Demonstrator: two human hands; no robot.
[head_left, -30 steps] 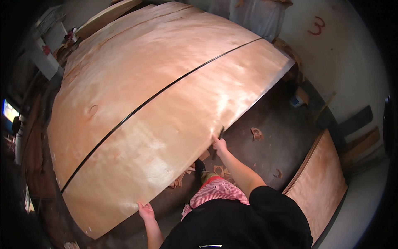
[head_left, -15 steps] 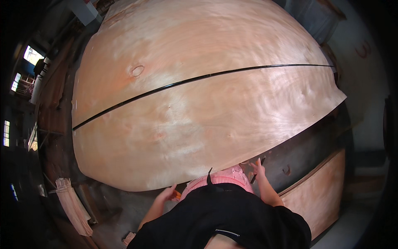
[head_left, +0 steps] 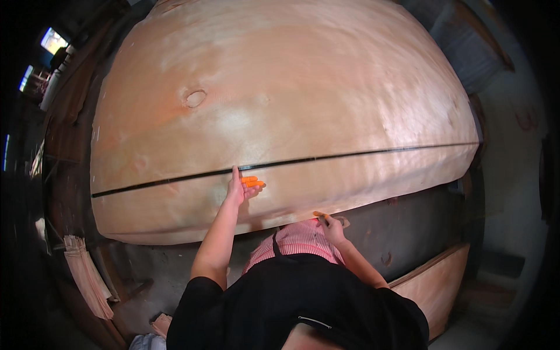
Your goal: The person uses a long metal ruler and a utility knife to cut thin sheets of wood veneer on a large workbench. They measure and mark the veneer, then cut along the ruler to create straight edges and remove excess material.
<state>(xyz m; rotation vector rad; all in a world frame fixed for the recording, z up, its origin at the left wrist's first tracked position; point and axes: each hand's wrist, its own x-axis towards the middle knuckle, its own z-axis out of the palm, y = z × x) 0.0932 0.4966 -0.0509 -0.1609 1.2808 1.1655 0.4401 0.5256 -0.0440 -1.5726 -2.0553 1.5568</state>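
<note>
A broad sheet of pale wood veneer [head_left: 326,99] with a round knot spreads in front of me. A long, thin black strip [head_left: 361,153] crosses it from side to side. My left hand [head_left: 235,191] reaches over the near part of the sheet, its thumb at the strip and its fingers stretched out, with orange covers [head_left: 251,182] on several of them. At the sheet's near edge is my right hand [head_left: 333,230], bent closed, an orange-covered fingertip against the edge. What it holds is mostly hidden.
A bundle of veneer strips [head_left: 86,274] stands at the lower left. To the lower right leans a stack of wooden sheets [head_left: 437,286]. A pale wall [head_left: 519,175] bounds the right side, and windows [head_left: 53,39] show at the far left.
My left hand has moved from beside my waist up onto the sheet. The right hand has shifted left to the sheet's edge. The black strip now lies closer to me.
</note>
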